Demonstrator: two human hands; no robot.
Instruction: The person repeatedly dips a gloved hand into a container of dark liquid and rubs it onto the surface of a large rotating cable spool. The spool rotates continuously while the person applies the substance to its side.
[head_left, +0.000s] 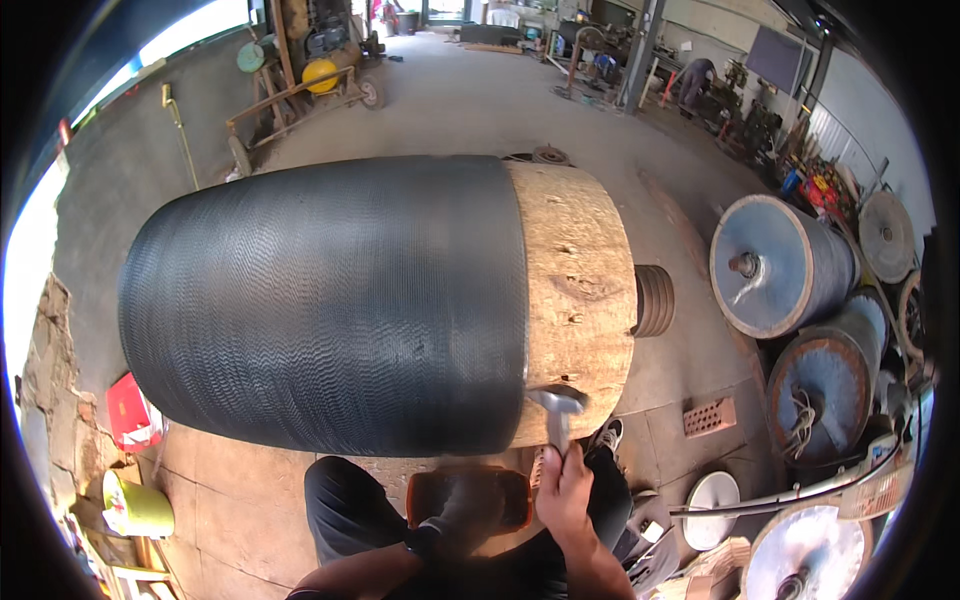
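Observation:
A large drum wound in fine dark ridged wire or cloth lies sideways before me. Its right end is a bare wooden band with several small holes. My right hand grips a metal hammer by the handle. The hammer head is over the lower part of the wood, near the edge of the dark winding; whether it touches cannot be told. My left hand, dark and blurred, is at an orange-rimmed container between my knees. Whatever that hand may hold is hidden by blur and shadow.
A grooved pulley projects from the drum's right end. More drums stand at right, near a perforated brick. At left are a red container and a yellow-green bucket. Far back, a person bends by machinery.

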